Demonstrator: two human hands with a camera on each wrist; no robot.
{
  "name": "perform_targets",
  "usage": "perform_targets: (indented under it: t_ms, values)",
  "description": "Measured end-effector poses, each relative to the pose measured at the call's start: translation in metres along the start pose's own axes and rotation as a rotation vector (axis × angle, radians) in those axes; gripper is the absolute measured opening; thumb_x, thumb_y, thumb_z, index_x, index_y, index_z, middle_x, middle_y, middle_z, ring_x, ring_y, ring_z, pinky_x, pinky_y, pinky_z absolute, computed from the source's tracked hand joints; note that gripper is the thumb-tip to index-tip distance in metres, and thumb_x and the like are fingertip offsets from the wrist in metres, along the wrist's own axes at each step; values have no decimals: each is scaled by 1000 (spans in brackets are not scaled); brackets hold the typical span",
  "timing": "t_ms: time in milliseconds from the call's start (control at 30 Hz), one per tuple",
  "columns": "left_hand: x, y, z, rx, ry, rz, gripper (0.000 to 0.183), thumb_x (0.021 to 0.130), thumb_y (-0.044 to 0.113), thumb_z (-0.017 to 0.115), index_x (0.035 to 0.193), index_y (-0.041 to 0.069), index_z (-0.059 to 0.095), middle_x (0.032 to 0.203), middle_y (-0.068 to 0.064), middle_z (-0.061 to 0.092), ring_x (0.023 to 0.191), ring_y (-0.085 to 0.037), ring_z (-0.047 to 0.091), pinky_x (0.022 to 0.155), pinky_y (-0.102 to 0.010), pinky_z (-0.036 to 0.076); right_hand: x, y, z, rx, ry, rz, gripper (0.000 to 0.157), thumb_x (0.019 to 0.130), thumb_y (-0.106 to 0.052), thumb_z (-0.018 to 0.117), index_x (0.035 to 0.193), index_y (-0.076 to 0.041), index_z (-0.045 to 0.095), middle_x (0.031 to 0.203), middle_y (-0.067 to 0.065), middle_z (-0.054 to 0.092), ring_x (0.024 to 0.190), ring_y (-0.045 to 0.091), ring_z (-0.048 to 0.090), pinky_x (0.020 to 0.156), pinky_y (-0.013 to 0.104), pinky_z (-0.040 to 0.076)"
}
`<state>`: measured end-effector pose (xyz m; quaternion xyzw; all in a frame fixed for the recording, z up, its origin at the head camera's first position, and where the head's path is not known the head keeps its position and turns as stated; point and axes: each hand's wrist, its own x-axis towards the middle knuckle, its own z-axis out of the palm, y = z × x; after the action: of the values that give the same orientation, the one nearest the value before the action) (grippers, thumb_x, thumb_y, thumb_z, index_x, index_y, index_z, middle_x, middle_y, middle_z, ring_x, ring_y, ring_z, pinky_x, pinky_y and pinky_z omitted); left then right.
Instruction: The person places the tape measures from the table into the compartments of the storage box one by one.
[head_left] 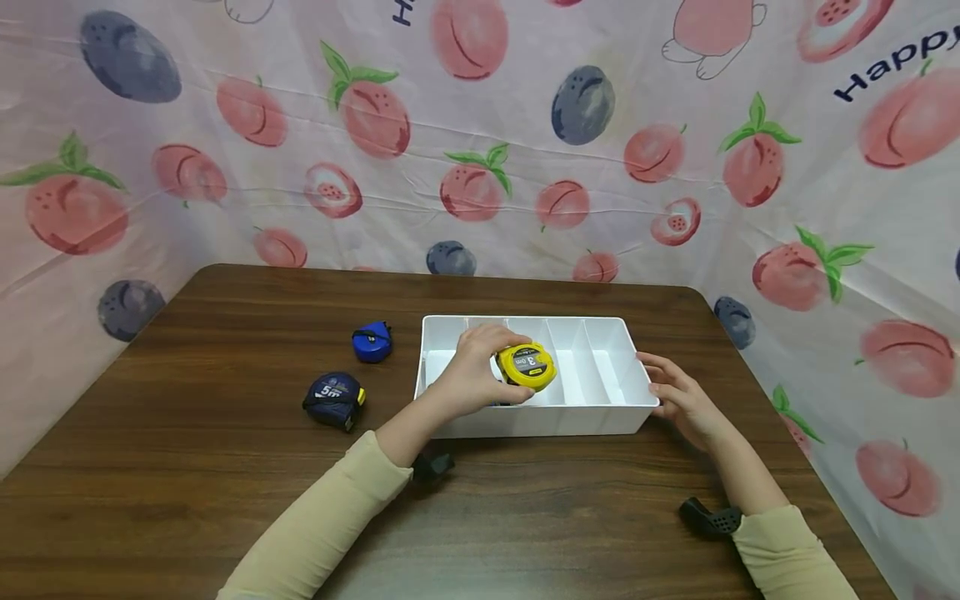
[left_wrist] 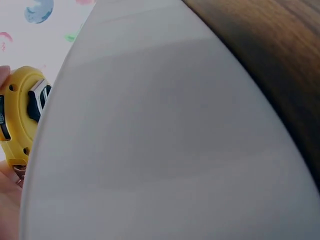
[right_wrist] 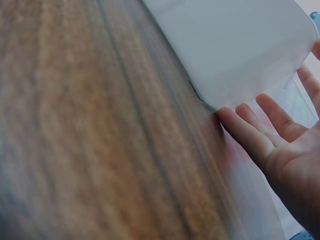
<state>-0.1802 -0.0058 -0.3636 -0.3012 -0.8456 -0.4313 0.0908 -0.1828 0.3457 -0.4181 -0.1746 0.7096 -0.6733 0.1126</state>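
Observation:
A yellow tape measure marked 3.0m is held between the thumb and fingers of my left hand, above the middle of a white divided box. In the left wrist view the tape measure shows past the rim of the box's front wall. My right hand is at the box's right end. The right wrist view has its fairly straight fingers against the box's end wall, spread along it. My left hand hides part of the left compartments.
Left of the box, a small blue tape measure and a larger navy one marked 5m lie on the brown wooden table. A fruit-printed cloth hangs behind the table and along its sides.

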Motion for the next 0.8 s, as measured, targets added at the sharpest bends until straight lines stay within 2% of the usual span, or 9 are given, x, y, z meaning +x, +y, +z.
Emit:
perform_targets:
  t_ms: [367,600,800]
  values:
    - [3,0,12,74,-34,12,60,64,25,88,117,7,67,105,-1,62,106,-20,48,102,-44,24,0,2,-1,24,-31,-30,42,98,-4,41,140,-11,41,128,9,42,104,15,57,81,32,52]
    - [4,0,15,127,-84,1,63,67,29,87,121,6,65,108,-3,63,108,-21,48,103,-45,24,1,1,-2,31,-38,-30,43,98,-3,41,140,-11,41,128,8,43,103,15,57,81,32,52]
    - [4,0,16,223,-142,-10,69,69,37,85,127,7,62,114,-3,62,112,-21,48,104,-44,25,2,1,-2,35,-43,-30,43,98,-3,42,140,-12,41,129,8,43,104,15,57,81,32,52]
